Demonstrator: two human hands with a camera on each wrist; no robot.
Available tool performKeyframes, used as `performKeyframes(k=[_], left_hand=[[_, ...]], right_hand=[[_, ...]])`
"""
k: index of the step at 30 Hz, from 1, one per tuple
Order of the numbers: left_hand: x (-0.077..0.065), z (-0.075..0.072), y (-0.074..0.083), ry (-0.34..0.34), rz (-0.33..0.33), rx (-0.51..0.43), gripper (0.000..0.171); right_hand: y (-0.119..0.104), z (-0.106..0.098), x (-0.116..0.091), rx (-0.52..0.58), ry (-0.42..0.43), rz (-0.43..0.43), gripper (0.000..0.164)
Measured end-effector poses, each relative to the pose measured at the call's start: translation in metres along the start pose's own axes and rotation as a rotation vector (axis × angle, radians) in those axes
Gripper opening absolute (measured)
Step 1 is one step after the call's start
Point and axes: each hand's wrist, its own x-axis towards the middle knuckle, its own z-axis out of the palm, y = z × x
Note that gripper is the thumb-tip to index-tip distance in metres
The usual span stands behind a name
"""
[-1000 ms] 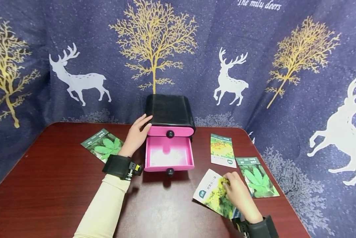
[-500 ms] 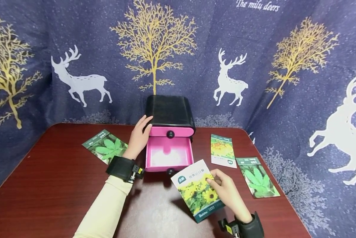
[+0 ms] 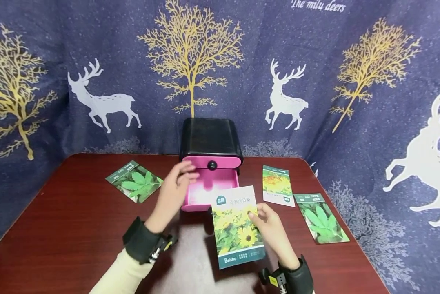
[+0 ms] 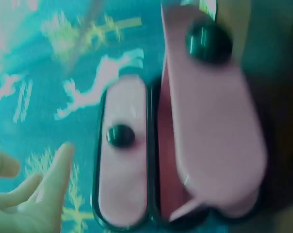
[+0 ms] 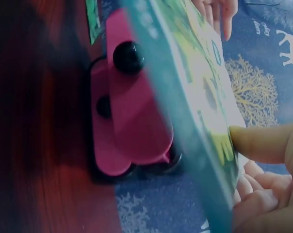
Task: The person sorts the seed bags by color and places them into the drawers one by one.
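My right hand (image 3: 271, 228) pinches the right edge of a seed packet (image 3: 238, 232) with yellow sunflowers, thumb on the front, fingers behind. The packet is held up before a small black cabinet (image 3: 210, 136) and hides the front right part of its pulled-out pink lower drawer (image 3: 196, 194). Above that drawer, the pink upper drawer (image 3: 194, 161) is closed, with a round black knob (image 3: 212, 165). My left hand (image 3: 172, 192) holds nothing; its loosely bent fingers hover over the lower drawer's left side. In the left wrist view, its fingertips (image 4: 65, 150) are apart from the cabinet.
A green-leaf packet (image 3: 137, 183) lies left of the cabinet on the brown table (image 3: 65, 228). To the right lie an orange-and-yellow flower packet (image 3: 276, 183) and another green-leaf packet (image 3: 323, 218). A blue cloth (image 3: 242, 81) with deer and trees hangs behind.
My right hand has lifted the sunflower packet off the table and brought it left, turning it upright before the drawer. My left hand has left the cabinet's side and moved over the drawer.
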Motion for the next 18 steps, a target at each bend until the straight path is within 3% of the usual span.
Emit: performKeyframes(k=[4,9,10,14,18], left_hand=[[-0.025,0.007,0.004,-0.202,-0.129,-0.016,0.045],[-0.046,0.012,0.009,-0.438,-0.259,-0.126,0.058],[-0.049,0.012,0.010,-0.470,-0.275,-0.107,0.062],[-0.056,0.013,0.010,-0.534,-0.298,0.005,0.069],[-0.058,0.014,0.007,-0.508,-0.312,0.046,0.068]], right_hand=[[-0.007,0.004,0.001,0.101,-0.013,0.028,0.015],[-0.016,0.012,0.002,0.156,0.019,0.010,0.018],[-0.018,0.013,0.002,0.163,0.027,0.006,0.019],[-0.023,0.020,0.003,0.206,0.048,0.005,0.020],[-0.024,0.027,0.002,0.227,0.048,0.020,0.025]])
